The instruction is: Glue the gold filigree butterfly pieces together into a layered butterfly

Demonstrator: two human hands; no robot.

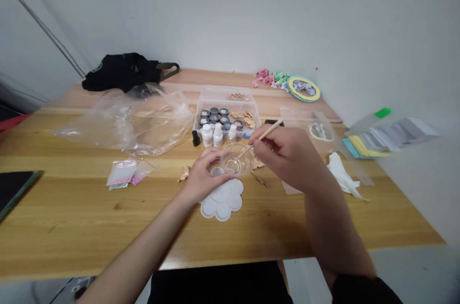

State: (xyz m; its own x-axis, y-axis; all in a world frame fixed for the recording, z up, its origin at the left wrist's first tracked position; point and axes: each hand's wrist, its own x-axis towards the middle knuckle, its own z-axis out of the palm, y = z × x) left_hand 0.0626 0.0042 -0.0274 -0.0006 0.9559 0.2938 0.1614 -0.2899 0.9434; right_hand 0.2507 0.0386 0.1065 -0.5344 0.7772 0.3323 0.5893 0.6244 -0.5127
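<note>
Over the wooden table (89, 227), at the far side of the white flower-shaped palette (223, 210), left hand (203, 177) grips clear plastic cup (245, 164), right hand (291, 155) pinches wooden stick (270, 130), lower end in the cup. Risk: hard stick pressure or slack left grip could tip the cup, spilling any contents. Stick's long axis runs diagonally, working end pointing down-left.

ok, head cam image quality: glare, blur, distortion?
Head view: pale glare streaks on the clear bag; head view: white bottles too soft to read any lettering; head view: wide-angle stretch toward the edges, pale sheet at far right looks smeared; head view: clear cup has faint edges.
</note>
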